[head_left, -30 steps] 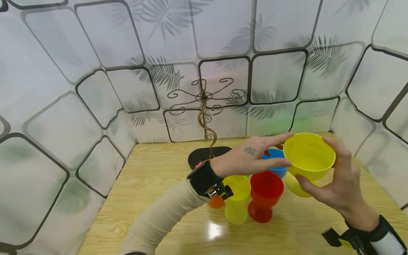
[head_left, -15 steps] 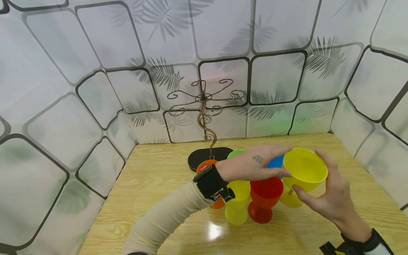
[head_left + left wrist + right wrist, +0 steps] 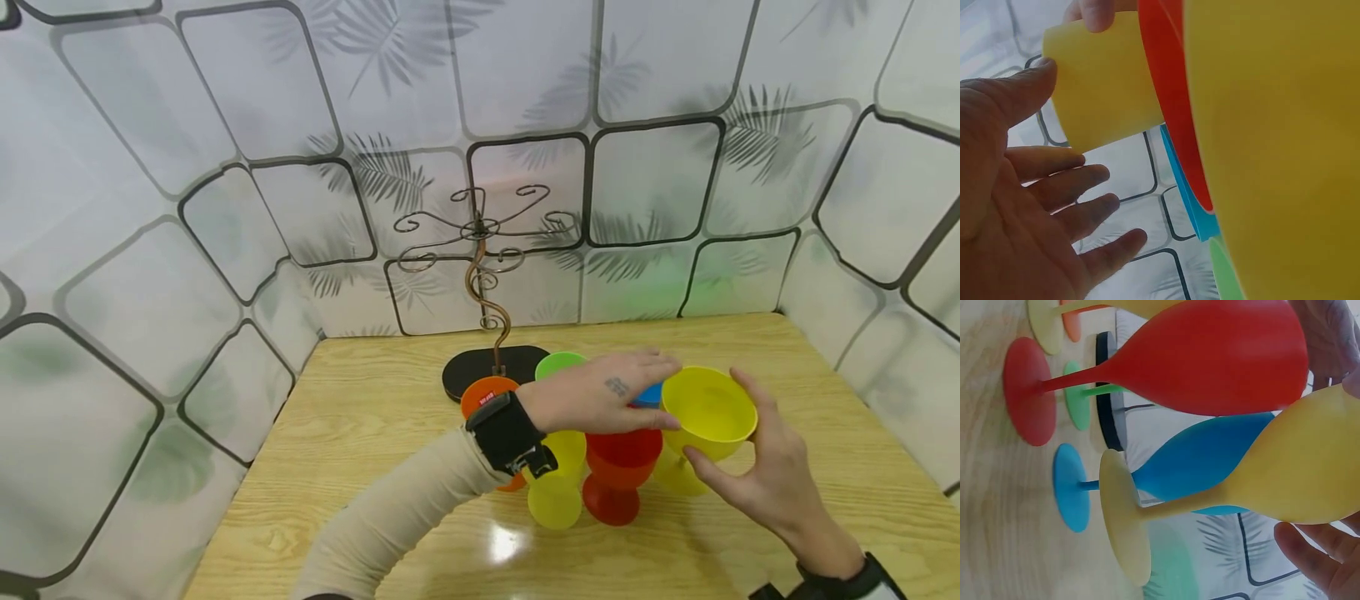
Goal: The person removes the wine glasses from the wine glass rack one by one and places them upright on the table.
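A yellow goblet (image 3: 708,408) stands roughly upright at the right of the cluster. My right hand (image 3: 776,475) holds its bowl, thumb on the near side and fingers on the far right. Across from it, my left hand (image 3: 600,392) reaches over the other goblets with fingers extended, its thumb at the goblet's left rim. In the right wrist view the held goblet's foot (image 3: 1124,515) appears slightly above the table. Beside it are a red goblet (image 3: 622,458) and a blue goblet (image 3: 1191,456), the latter partly hidden by my left hand in the head view.
Another yellow goblet (image 3: 555,492), an orange goblet (image 3: 480,392) and a green goblet (image 3: 558,363) stand left of the red one. Behind them rises a curled wire rack (image 3: 480,229) on a black base (image 3: 468,371). Patterned curtains enclose the wooden table (image 3: 360,417).
The yellow goblet has come down and a little left with my right hand around it. My left hand has lowered slightly with it, and the other goblets look unmoved.
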Demonstrator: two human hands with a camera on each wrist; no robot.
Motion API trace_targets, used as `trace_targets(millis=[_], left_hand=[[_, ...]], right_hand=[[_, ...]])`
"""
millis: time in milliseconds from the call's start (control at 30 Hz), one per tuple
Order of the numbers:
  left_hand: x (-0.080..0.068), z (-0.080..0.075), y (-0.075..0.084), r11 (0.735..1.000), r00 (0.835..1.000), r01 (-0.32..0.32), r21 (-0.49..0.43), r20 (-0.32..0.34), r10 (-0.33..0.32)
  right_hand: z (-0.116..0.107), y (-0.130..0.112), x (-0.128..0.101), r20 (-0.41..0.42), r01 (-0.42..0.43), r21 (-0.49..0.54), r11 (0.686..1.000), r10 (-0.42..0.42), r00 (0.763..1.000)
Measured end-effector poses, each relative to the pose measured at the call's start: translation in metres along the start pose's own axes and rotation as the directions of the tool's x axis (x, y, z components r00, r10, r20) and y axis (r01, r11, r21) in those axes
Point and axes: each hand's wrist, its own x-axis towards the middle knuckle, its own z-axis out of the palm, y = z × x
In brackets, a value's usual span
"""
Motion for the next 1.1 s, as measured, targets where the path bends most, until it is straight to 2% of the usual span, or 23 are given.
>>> trace_targets(millis=[200, 500, 800, 1100], left_hand=[[0.002, 0.000, 0.004, 0.994, 0.997, 0.053, 0.099, 0.054, -0.059], [0.006, 0.002, 0.008, 0.973, 0.978, 0.130, 0.191, 0.135, -0.157], [0.010, 0.005, 0.009, 0.962, 0.956, 0.187, 0.198, 0.188, -0.224], [0.012, 0.009, 0.008, 0.958, 0.946, 0.193, 0.213, 0.219, -0.239]], right_hand=[[0.002, 0.004, -0.006, 0.026, -0.012, 0.001, 1.000, 0.012, 1.000], [0.006, 0.006, -0.012, 0.082, -0.061, -0.018, 0.998, 0.063, 0.995], [0.009, 0.004, -0.016, 0.121, -0.099, -0.039, 0.994, 0.103, 0.987], [0.014, 0.006, -0.021, 0.139, -0.133, -0.030, 0.991, 0.136, 0.981]])
